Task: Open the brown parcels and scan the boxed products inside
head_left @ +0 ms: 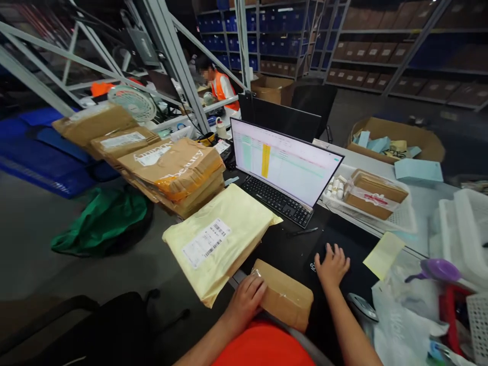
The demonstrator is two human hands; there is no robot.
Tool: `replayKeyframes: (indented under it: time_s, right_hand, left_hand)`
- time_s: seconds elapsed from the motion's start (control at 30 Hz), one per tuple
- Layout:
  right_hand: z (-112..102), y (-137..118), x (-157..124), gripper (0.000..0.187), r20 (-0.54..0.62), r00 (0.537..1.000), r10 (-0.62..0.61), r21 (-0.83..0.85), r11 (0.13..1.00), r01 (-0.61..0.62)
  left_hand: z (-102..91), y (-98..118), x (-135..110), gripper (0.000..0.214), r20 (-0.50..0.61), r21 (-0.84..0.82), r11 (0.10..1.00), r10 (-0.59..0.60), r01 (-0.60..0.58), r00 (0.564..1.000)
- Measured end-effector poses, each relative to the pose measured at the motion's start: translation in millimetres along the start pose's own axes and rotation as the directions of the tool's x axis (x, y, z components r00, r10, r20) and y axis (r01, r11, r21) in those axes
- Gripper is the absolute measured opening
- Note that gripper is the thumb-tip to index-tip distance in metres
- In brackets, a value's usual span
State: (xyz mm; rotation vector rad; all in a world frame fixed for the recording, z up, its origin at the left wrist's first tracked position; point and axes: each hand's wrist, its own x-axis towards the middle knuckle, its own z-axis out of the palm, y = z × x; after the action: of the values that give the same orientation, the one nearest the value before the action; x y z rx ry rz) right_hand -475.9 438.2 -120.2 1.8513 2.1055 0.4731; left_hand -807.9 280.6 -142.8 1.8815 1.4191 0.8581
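My left hand (247, 300) rests with curled fingers on the near end of a small brown cardboard parcel (285, 300) lying at the desk's front edge. My right hand (332, 264) lies over a dark computer mouse on a black mouse pad (354, 244), fingers draped across it. A yellow padded mailer (219, 239) with a white barcode label lies left of the small parcel. Behind it stand a black keyboard (276, 201) and a monitor (284, 160) showing a spreadsheet.
A stack of brown taped parcels (171, 170) sits at the desk's left. A white tray (400, 216) holds another brown box. Yellow paper (383, 251), white baskets (463, 234) and a barcode scanner (362, 306) lie right. A person in an orange vest (223, 86) works behind.
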Motion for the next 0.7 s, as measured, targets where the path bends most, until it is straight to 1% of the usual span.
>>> replayKeyframes:
  time_s: [0.03, 0.1, 0.13, 0.2, 0.3, 0.4, 0.5, 0.6, 0.7]
  right_hand:
    - [0.1, -13.1, 10.8, 0.047, 0.027, 0.997, -0.074, 0.032, 0.997, 0.074]
    - [4.2, -43.0, 37.2, 0.044, 0.128, 0.965, -0.23, 0.124, 0.969, 0.215]
    - [8.2, -58.1, 51.1, 0.044, 0.175, 0.948, -0.265, 0.151, 0.959, 0.24]
    - [18.6, -85.0, 75.5, 0.046, 0.234, 0.933, -0.274, 0.16, 0.957, 0.241]
    - [35.4, -111.1, 97.2, 0.045, 0.237, 0.937, -0.255, 0.151, 0.963, 0.223]
    - [50.1, -120.3, 104.8, 0.039, 0.223, 0.937, -0.267, 0.156, 0.959, 0.236]
    - [60.1, -122.1, 106.8, 0.039, 0.225, 0.929, -0.293, 0.124, 0.954, 0.271]
    - [62.7, -124.2, 105.8, 0.04, 0.225, 0.931, -0.288, 0.107, 0.957, 0.27]
    - [60.4, -126.0, 102.2, 0.04, 0.187, 0.945, -0.27, 0.112, 0.961, 0.252]
  left_hand:
    - [0.6, -1.1, -0.3, 0.049, -0.014, 0.0, 1.0, 0.006, -0.006, 1.0]
    - [1.5, -2.9, -0.5, 0.05, -0.041, -0.006, 1.0, 0.008, -0.008, 0.999]
    - [1.7, -3.6, -0.4, 0.051, -0.048, -0.01, 1.0, 0.004, -0.005, 0.999]
    - [1.7, -4.4, 0.1, 0.053, -0.045, -0.015, 1.0, -0.005, 0.004, 0.999]
    - [2.3, -4.3, 0.2, 0.053, -0.042, -0.017, 1.0, -0.008, 0.008, 0.999]
    - [6.3, -3.8, -0.6, 0.047, -0.089, -0.013, 1.0, 0.01, -0.011, 0.996]
    - [9.8, -3.1, -0.7, 0.042, -0.112, -0.003, 1.0, 0.012, -0.012, 0.994]
    - [7.5, -1.3, 1.4, 0.041, -0.115, -0.023, 1.0, -0.006, 0.004, 0.993]
    - [2.5, 0.2, 4.6, 0.04, -0.1, -0.052, 0.999, -0.007, 0.002, 0.995]
